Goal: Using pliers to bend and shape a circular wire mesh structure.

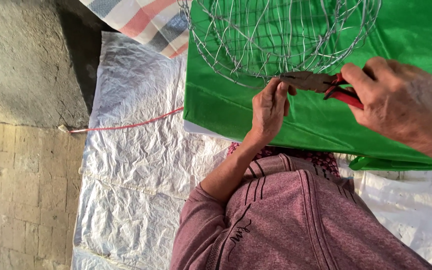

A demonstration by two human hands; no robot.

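Below the mauve shirt (296, 220), the right hand (401, 102) clamps red-handled pliers (321, 84) onto the wire frame (276, 35) on the green cloth (326, 125), while the left hand (270, 109) pinches the wire beside the pliers' nose; steady bracing there likely keeps the twist tight.

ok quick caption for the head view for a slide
Left hand pinches the round wire frame over green cloth while right hand grips red-handled pliers at its rim.
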